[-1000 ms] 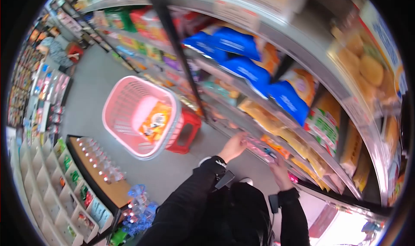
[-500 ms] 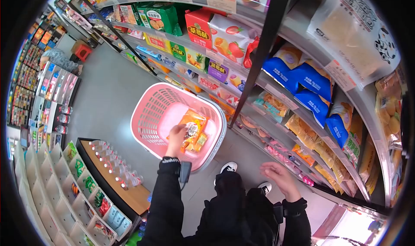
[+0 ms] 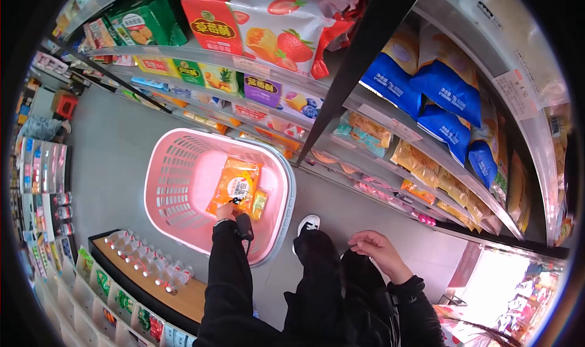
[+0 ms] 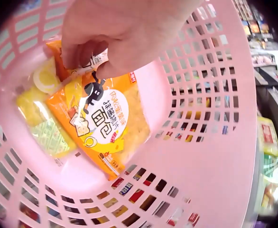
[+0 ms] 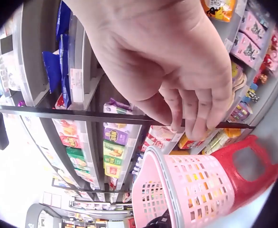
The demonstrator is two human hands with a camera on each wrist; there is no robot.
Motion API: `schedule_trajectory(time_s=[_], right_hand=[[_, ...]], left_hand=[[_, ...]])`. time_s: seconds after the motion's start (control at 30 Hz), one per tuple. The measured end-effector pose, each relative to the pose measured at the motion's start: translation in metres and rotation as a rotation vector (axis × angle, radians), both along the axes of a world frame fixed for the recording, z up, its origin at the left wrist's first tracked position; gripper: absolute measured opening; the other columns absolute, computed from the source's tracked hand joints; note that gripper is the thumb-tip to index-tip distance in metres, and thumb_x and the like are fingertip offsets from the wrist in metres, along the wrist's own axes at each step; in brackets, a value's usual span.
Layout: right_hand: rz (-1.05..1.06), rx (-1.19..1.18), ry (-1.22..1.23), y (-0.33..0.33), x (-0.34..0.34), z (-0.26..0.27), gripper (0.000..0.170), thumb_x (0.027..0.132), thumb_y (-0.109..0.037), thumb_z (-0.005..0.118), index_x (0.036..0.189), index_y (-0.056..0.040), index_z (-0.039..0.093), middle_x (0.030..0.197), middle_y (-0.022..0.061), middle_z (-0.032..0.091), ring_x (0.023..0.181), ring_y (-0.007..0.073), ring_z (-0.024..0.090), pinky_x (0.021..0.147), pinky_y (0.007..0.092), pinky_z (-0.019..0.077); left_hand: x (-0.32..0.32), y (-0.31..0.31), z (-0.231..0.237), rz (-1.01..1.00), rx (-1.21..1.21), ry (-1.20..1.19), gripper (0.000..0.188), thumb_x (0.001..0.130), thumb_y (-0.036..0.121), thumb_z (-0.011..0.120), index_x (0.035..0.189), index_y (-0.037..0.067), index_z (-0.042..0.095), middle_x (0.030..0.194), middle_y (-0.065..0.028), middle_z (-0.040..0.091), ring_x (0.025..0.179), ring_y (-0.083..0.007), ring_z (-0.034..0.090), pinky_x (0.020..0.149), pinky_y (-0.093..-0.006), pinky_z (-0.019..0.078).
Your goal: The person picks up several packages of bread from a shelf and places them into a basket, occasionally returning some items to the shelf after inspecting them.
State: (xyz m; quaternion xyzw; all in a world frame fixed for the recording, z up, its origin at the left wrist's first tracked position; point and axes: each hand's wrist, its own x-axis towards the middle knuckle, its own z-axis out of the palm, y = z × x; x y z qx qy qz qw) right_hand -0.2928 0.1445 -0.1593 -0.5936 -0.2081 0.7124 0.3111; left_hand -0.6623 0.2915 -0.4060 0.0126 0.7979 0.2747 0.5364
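Observation:
Inside the pink basket (image 3: 204, 167), my left hand (image 3: 225, 212) pinches one end of an orange bread packet (image 3: 237, 179). Its thumb and fingers curl on the crinkled wrapper end in the left wrist view, where the packet (image 4: 108, 114) lies flat with its printed face up. A smaller yellow packet (image 4: 49, 128) lies beside it, partly overlapped. My right hand (image 3: 381, 252) hangs in front of my legs, fingers loosely bent and holding nothing. In the right wrist view, that hand (image 5: 162, 57) overlaps the shelves behind it.
A red stool (image 5: 250, 173) is under the basket. Shelves of boxed snacks (image 3: 274, 27) and blue bread bags (image 3: 448, 94) rise along the right. A low wooden ledge with bottles (image 3: 149, 258) stands to the left. My shoe (image 3: 309, 223) is near the basket.
My left hand went from the lower shelf into the basket and now grips the bread packet. My right hand drew back from the shelf towards my legs. The head view has shifted.

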Motion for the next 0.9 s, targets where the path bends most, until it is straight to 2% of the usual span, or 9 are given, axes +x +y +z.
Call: schedule_trajectory(time_s=[0.13,0.27,0.33,0.37,0.4,0.47,0.63,0.83,0.9], right_hand=[[-0.046,-0.011,0.000,-0.005,0.002,-0.004,0.021,0.082,-0.010,0.046,0.101,-0.0019,0.049,0.096,0.0075,0.054,0.088,0.0149,0.052,0.077,0.0262,0.0410],[-0.049,-0.029,-0.010,-0.007,0.000,0.001,0.020,0.082,-0.011,0.046,0.100,-0.0020,0.050,0.097,0.0068,0.054,0.088,0.0147,0.052,0.077,0.0262,0.0408],[-0.035,-0.012,-0.002,-0.003,-0.001,0.008,0.020,0.082,-0.011,0.046,0.099,-0.0021,0.050,0.097,0.0065,0.053,0.088,0.0146,0.052,0.078,0.0262,0.0405],[0.000,-0.010,-0.001,-0.001,-0.001,0.011,0.020,0.082,-0.012,0.046,0.099,-0.0022,0.050,0.097,0.0061,0.053,0.088,0.0145,0.052,0.078,0.0263,0.0404],[0.037,-0.008,0.000,0.001,-0.002,0.014,0.019,0.082,-0.012,0.046,0.098,-0.0023,0.050,0.097,0.0057,0.053,0.088,0.0144,0.052,0.078,0.0264,0.0402],[0.072,0.035,0.005,0.005,-0.001,0.010,0.020,0.082,-0.012,0.046,0.099,-0.0024,0.050,0.097,0.0054,0.053,0.088,0.0142,0.052,0.078,0.0263,0.0402],[0.139,0.107,0.014,0.020,-0.013,0.022,0.021,0.081,-0.012,0.047,0.099,-0.0018,0.049,0.097,0.0050,0.053,0.091,0.0139,0.051,0.079,0.0266,0.0397],[0.140,0.457,-0.015,0.033,-0.026,0.052,0.039,0.078,-0.018,0.054,0.112,-0.0040,0.040,0.109,0.0078,0.046,0.101,0.0159,0.045,0.085,0.0306,0.0366],[0.282,0.846,-0.482,0.039,-0.017,0.077,0.052,0.075,-0.023,0.059,0.119,-0.0065,0.035,0.116,0.0099,0.042,0.105,0.0175,0.042,0.088,0.0321,0.0334]], left_hand=[[-0.002,-0.003,-0.015,0.035,0.060,-0.106,0.013,0.075,0.015,0.051,0.074,0.002,0.053,0.051,-0.0113,0.049,0.040,-0.0219,0.048,0.039,-0.0321,0.0405],[-0.010,-0.003,-0.006,0.062,0.143,-0.272,0.012,0.078,0.015,0.048,0.080,0.004,0.051,0.060,-0.0096,0.052,0.049,-0.0198,0.051,0.043,-0.0309,0.0422],[0.010,0.001,0.047,0.191,0.431,-0.174,0.011,0.080,0.014,0.047,0.086,0.005,0.048,0.074,-0.0071,0.053,0.062,-0.0171,0.052,0.051,-0.0275,0.0434],[0.003,0.001,0.059,0.075,0.452,-0.191,0.011,0.080,0.011,0.046,0.089,0.004,0.046,0.086,-0.0047,0.051,0.073,-0.0145,0.052,0.060,-0.0253,0.0438],[0.003,0.004,0.077,0.080,0.464,-0.186,0.011,0.080,0.011,0.046,0.089,0.004,0.046,0.086,-0.0047,0.051,0.073,-0.0145,0.052,0.060,-0.0253,0.0438],[0.004,0.005,0.118,-0.186,0.676,-0.202,0.010,0.081,0.009,0.045,0.090,0.004,0.047,0.083,-0.0032,0.052,0.072,-0.0126,0.052,0.062,-0.0242,0.0442],[-0.018,-0.009,0.209,-0.379,0.743,-0.187,0.017,0.079,0.005,0.047,0.095,0.001,0.048,0.084,-0.0043,0.055,0.075,-0.0118,0.054,0.066,-0.0244,0.0445],[0.012,-0.035,0.344,-0.572,0.869,-0.397,0.021,0.076,0.004,0.051,0.097,0.001,0.051,0.087,-0.0022,0.055,0.074,-0.0075,0.052,0.064,-0.0201,0.0420],[0.040,-0.042,0.370,-0.692,0.779,-0.461,0.022,0.076,0.004,0.052,0.097,0.001,0.050,0.086,-0.0019,0.055,0.073,-0.0076,0.052,0.064,-0.0205,0.0418]])
